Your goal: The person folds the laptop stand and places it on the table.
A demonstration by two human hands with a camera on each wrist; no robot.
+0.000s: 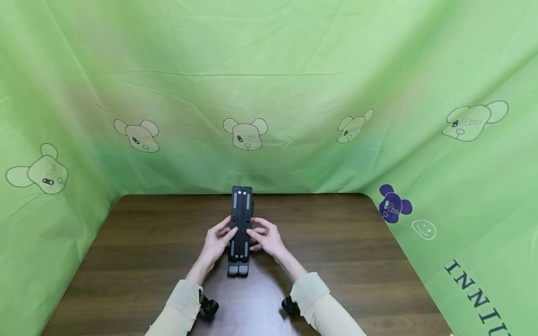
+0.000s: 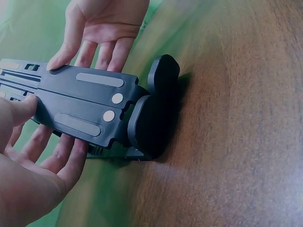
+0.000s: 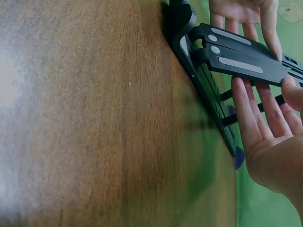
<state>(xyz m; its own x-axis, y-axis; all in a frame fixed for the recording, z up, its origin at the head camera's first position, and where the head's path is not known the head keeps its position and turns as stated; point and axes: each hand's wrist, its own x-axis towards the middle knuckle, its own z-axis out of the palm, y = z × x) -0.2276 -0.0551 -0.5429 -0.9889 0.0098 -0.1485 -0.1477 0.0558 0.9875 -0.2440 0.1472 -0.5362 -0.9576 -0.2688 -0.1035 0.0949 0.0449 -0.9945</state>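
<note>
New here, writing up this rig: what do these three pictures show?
There's no machine: a person works with their bare left hand and right hand. The wide picture comes from a camera worn on the head, looking forward and down; the two close ones come from wrist cameras, one per arm. Both hands hold a black folding stand, thumbs on top; its lower part appears to rest on the wooden table. Green cloth surrounds the table's back and sides.
</note>
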